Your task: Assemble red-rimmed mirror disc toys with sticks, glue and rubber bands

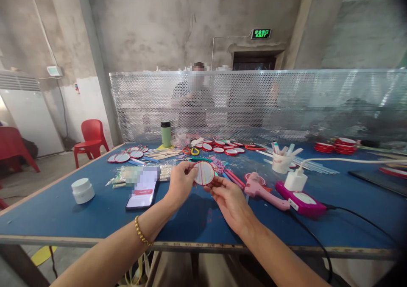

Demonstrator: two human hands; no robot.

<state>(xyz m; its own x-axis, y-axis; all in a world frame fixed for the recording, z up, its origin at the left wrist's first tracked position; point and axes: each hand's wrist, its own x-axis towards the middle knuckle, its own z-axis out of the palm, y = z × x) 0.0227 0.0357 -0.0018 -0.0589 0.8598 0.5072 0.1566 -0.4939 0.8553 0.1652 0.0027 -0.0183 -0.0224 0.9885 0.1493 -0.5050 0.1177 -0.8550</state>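
Both my hands hold a small round red-rimmed disc (pixel 204 173) with thin coloured lines across its white face, raised a little above the blue table (pixel 63 210). My left hand (pixel 180 182) pinches its left edge, a gold bead bracelet on that wrist. My right hand (pixel 229 199) grips the disc's lower right edge with its fingertips. A pink glue gun (pixel 261 189) lies just right of my right hand. A phone (pixel 143 188) with a lit screen lies left of my left hand.
A white jar (pixel 82 190) stands at the left. Further back are more red-rimmed discs (pixel 219 146), wooden sticks, scissors (pixel 191 151), a green flask (pixel 165 133), a cup of markers (pixel 281 160). A magenta power strip (pixel 302 202) with white charger lies right. Another person sits behind the perforated screen (pixel 286 104).
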